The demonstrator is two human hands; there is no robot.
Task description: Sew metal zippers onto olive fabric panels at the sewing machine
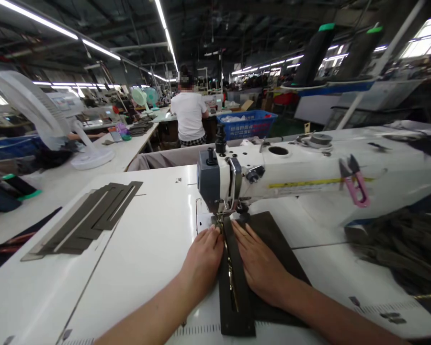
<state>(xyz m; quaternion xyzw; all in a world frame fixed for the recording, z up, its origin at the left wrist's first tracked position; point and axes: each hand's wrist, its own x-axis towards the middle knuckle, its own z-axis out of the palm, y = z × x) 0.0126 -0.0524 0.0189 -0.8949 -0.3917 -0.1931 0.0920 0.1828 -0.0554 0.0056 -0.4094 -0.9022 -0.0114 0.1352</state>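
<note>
We lay left hand (202,258) and right hand (261,267) flat, fingers stretched out, flanking the zipper (231,280) to steady the fabric (273,231).

Needle out of sight at the sewing machine

The needle is hidden behind the sewing machine's head (215,184), and the top end of the dark strip (242,311) disappears beneath it. The right hand (262,268), lying flat, covers part of the dark panel (273,230), whose near edge is lost under the forearm. Both forearms are cut off by the bottom edge. The heap of dark cloth (398,249) and the machine's long arm run off the right edge. The face of the person in a white shirt (189,115) is blurred, and the markings on the yellow tape (309,183) are too small to read.
</note>
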